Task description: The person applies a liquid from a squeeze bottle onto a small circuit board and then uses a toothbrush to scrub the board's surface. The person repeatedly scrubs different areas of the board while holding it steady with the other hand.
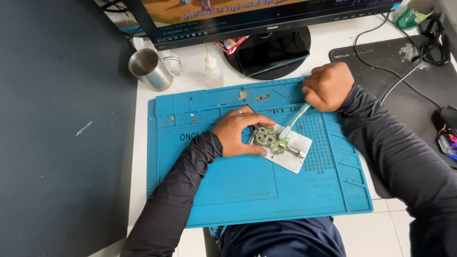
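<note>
Your two hands work over a small green circuit board on the blue mat.

Your left hand (pixel 235 133) lies flat with fingers spread, pinning the circuit board (pixel 267 138) and its metal holder plate (pixel 293 151) near the middle of the blue work mat (pixel 247 190). Your right hand (pixel 327 85) is curled tight round a pale brush (pixel 294 121), whose tip touches the board's upper right edge. On the bench (pixel 143 119) behind the mat stand a steel mug (pixel 148 69) and a small squeeze bottle (pixel 213 70).
</note>
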